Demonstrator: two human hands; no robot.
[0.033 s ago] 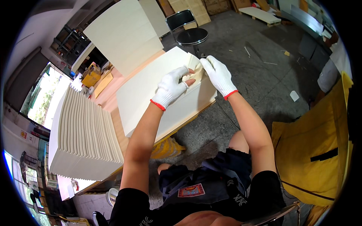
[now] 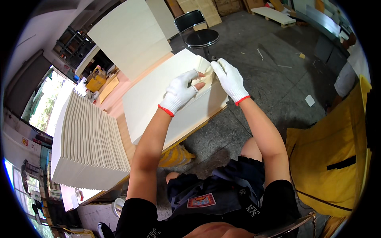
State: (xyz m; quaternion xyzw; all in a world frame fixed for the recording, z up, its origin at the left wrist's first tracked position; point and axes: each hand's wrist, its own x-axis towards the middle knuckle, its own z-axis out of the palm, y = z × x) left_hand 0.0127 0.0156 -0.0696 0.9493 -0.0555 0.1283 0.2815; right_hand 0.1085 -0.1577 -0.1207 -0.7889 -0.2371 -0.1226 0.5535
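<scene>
My left hand [image 2: 178,92], in a white knitted glove with red cuff and bare thumb and fingertip, lies over a large white panel [image 2: 152,97] on the table. Its thumb and forefinger are apart, beside a cream, paper-like strip [image 2: 205,78] at the panel's right end. My right hand [image 2: 231,79], gloved alike, is closed at the far edge of that strip; its fingertips are partly hidden. Beneath my hands is another white layer [image 2: 198,113], reaching the table's near edge.
Many-layered white panels [image 2: 91,146] stand stacked at left. A tall white board [image 2: 129,37] rises behind the table. A black chair [image 2: 201,37] stands beyond my hands. Yellow cloth [image 2: 325,158] hangs at right, near a person's sleeve [image 2: 359,59]. A yellow box [image 2: 96,79] sits farther back.
</scene>
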